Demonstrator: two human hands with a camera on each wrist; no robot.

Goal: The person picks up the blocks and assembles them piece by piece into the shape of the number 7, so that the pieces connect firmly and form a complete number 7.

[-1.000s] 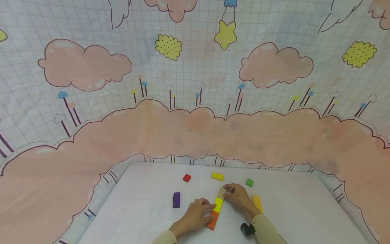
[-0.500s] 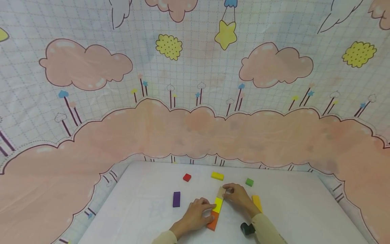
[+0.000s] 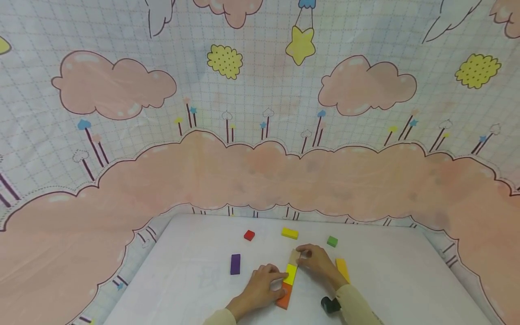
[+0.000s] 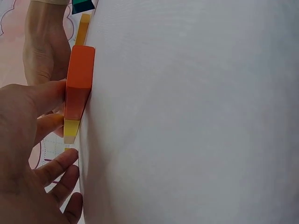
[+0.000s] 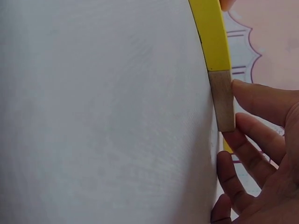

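Note:
In the head view an orange block [image 3: 285,299], a bright yellow block [image 3: 290,272] and a bare wooden block [image 3: 294,257] lie end to end in a slanted row. My left hand [image 3: 262,285] reaches from the left, thumb on the orange block and index finger on the yellow one; its other fingers extend loosely past the row in the left wrist view. At the far end, my right hand [image 3: 318,261] pinches the wooden block, thumb against it and curled fingers around its end. The right wrist view shows the wooden block [image 5: 223,100] touching the yellow block [image 5: 212,37].
Around the row on the white table [image 3: 183,262] lie a purple block [image 3: 235,264], a red block [image 3: 249,235], another yellow block [image 3: 290,233], a green block [image 3: 332,241] and an amber block [image 3: 342,270]. A dark green piece [image 3: 330,305] sits beside the right sleeve.
The row of joined blocks has slid slightly toward the person, still end to end. Both hands keep nearly the same places on it.

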